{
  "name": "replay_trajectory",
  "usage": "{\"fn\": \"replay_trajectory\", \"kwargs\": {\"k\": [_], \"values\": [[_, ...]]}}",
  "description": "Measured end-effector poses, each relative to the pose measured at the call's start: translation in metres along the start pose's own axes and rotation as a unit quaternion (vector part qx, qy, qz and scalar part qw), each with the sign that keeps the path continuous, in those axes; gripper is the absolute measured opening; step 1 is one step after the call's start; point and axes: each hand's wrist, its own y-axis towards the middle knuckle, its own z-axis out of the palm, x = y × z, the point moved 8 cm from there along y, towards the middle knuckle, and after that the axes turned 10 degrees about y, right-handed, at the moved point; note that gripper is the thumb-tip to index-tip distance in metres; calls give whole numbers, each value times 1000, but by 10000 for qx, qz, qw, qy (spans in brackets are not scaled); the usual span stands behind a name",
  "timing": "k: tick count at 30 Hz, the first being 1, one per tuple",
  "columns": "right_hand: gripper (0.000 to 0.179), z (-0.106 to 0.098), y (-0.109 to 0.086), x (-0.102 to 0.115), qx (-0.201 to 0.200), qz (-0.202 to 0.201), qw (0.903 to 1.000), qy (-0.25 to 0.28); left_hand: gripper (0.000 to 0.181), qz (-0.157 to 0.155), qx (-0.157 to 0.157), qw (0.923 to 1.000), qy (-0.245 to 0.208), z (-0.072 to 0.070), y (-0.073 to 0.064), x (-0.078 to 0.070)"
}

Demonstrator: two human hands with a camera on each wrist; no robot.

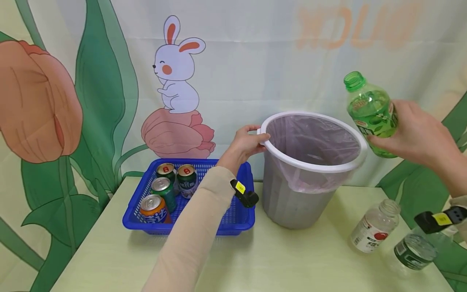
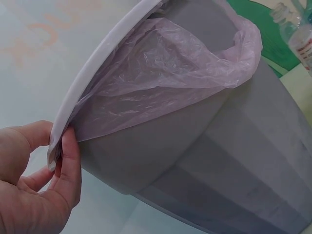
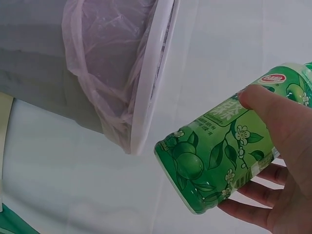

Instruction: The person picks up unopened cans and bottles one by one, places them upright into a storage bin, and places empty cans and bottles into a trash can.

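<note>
The rim of a grey bin is pinched by the left hand, with the thumb set on one side of the white edge and the fingers on the other; a green bottle is gripped round its body by the right hand, the thumb being laid across the label and the fingers curled behind. The bottle is held in the air at the right of the bin, near the rim but apart from it; its open mouth is pointed upward and tilted toward the left.

The bin is lined with a pale pink plastic bag, whose edge is folded over the rim and hung down outside; the bin is stood on a pale green table. To its right, two clear bottles are placed on the table: one with a white and red label, and nearer the front, one with a dark green label, partly hidden by a wrist camera.

To the left, a blue basket is partly covered by the sleeve; four cans are gathered in its left half, two dark green, one green and one orange; a curtain printed with a rabbit and tulips is hung behind.
</note>
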Motion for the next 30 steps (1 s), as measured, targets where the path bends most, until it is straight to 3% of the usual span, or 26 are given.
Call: {"fn": "replay_trajectory", "kwargs": {"k": [10,18,30], "values": [[59,11,16,14,134,-140,9998,-45,48,-24,6,10000,-50,-1,0,3],[68,25,26,19,474,-153,9987,-50,48,-55,6,10000,5,-2,-2,3],[62,34,50,27,714,-140,9973,126,50,115,-2,9999,-55,-1,-2,-1]]}}
